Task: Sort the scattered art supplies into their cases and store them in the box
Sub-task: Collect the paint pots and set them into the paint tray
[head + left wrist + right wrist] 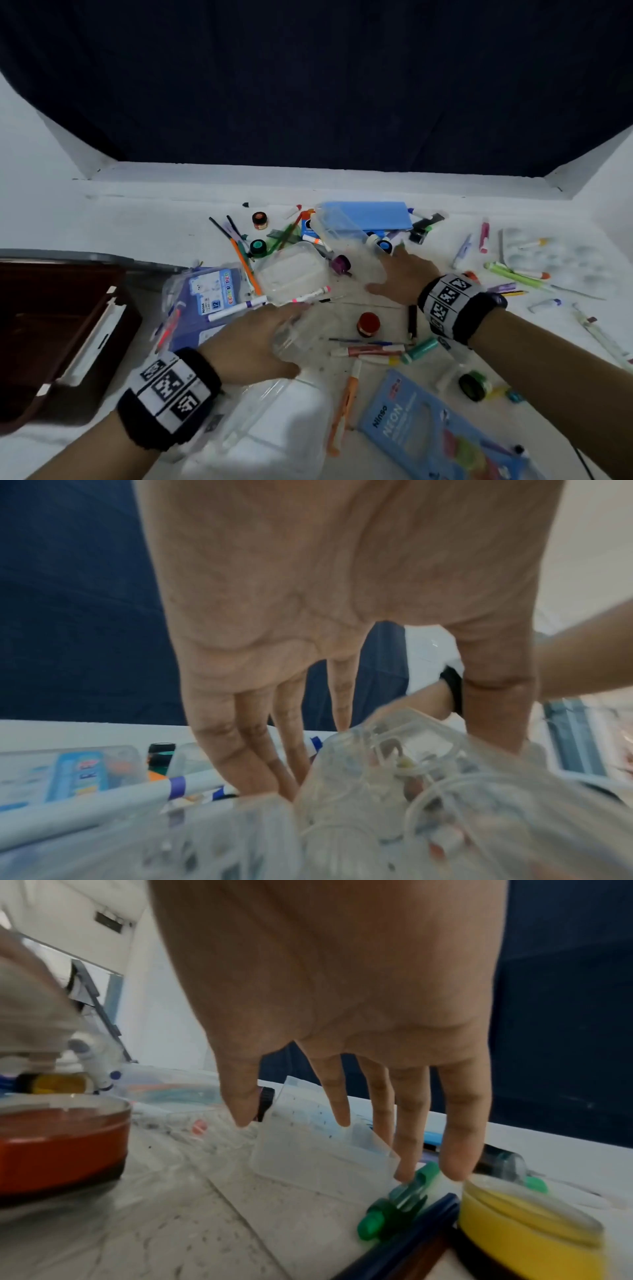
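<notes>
My left hand [287, 337] is low over the table's middle, its fingers on one side and thumb on the other of a clear plastic case [294, 342]. In the left wrist view that hand [387, 761] straddles the blurred clear case [394, 799]. My right hand [387, 270] hovers with fingers spread, holding nothing, just short of a clear tub [291, 270]. In the right wrist view it [329, 1139] hangs over a clear lid [308, 1158] and a green marker [397, 1202]. Markers, pens and brushes lie scattered. The dark brown box [51, 325] stands at the left.
A Color Pen case [212, 298] lies left of my left hand and a blue Neon case [428, 431] at the front right. A red jar [368, 323], a blue case [370, 216] and a white palette [548, 257] are also on the table. A yellow-lidded jar [527, 1231] sits by my right fingers.
</notes>
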Motion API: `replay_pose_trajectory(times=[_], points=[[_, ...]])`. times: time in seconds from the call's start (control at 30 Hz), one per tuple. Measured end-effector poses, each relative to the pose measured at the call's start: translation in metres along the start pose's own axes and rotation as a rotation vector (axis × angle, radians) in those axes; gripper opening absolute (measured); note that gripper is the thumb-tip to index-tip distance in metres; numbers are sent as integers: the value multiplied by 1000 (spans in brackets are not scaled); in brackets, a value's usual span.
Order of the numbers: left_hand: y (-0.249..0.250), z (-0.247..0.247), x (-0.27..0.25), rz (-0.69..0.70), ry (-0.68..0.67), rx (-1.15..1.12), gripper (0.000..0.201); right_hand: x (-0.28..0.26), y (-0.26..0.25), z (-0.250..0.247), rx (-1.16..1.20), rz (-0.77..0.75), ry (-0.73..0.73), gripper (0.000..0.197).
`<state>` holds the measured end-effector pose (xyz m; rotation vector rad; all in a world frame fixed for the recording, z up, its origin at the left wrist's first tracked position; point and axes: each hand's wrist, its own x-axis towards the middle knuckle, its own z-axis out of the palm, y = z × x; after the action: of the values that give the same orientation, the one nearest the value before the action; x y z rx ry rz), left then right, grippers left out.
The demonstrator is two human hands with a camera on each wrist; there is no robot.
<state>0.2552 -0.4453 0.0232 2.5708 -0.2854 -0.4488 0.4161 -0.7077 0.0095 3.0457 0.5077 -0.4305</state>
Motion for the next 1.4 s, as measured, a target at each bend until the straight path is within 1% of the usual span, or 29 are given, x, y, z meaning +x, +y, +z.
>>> replay_pose_trajectory(times=[0.07, 0.17, 0.23, 0.3, 0.33, 0.37, 0.4, 0.43, 0.5, 0.53, 0.6, 0.63, 0.67, 0.73, 0.83, 0.87, 0.93, 1.07, 1.13, 1.2, 1.3, 1.4], points=[[8, -9, -5, 1, 75, -144, 93, 3, 1, -2, -23, -37, -14, 81], [21, -23, -9, -5, 195, -267, 99, 5, 4, -4, -10, -68, -3, 68], [33, -30, -11, -6, 273, -376, 105, 0, 6, -12, 69, -102, 20, 60], [46, -37, -14, 12, 368, -455, 113, -7, 10, -22, 200, -145, 105, 44], [53, -41, -15, 17, 419, -486, 116, -10, 13, -26, 378, -139, 150, 38], [60, -44, -17, 19, 470, -521, 117, -14, 16, -31, 578, -152, 168, 37], [65, -47, -18, 24, 523, -561, 117, -19, 17, -38, 835, -151, 133, 36], [69, -49, -19, 31, 575, -618, 116, -26, 18, -45, 1066, -127, 102, 29], [73, -48, -19, 51, 652, -765, 112, -38, 22, -50, 1415, -83, 19, 15], [75, -45, -19, 61, 669, -837, 110, -46, 24, -52, 1515, -104, -23, 12], [75, -34, -17, 88, 665, -958, 106, -60, 30, -47, 1600, -224, -107, 33], [74, -27, -15, 94, 654, -1013, 105, -70, 31, -48, 1614, -295, -143, 40], [72, -20, -14, 95, 643, -1069, 105, -78, 34, -48, 1579, -363, -171, 44], [69, -9, -14, 81, 617, -1201, 108, -91, 40, -43, 1438, -471, -178, 54], [62, 5, -18, 87, 586, -1356, 106, -109, 40, -37, 1198, -530, -167, 73], [60, 9, -20, 102, 588, -1379, 104, -113, 39, -34, 1133, -558, -166, 75], [53, 14, -26, 133, 589, -1405, 105, -121, 35, -28, 1039, -598, -139, 74], [39, 20, -41, 143, 596, -1509, 121, -131, 24, -26, 1030, -597, -166, 70], [37, 21, -48, 146, 580, -1532, 123, -131, 17, -23, 1014, -599, -182, 71], [35, 21, -54, 150, 569, -1544, 118, -132, 10, -19, 977, -597, -209, 74], [34, 16, -64, 169, 557, -1566, 103, -139, -5, -14, 915, -566, -219, 81], [24, 13, -73, 152, 532, -1554, 102, -146, -23, -13, 853, -516, -174, 83]])
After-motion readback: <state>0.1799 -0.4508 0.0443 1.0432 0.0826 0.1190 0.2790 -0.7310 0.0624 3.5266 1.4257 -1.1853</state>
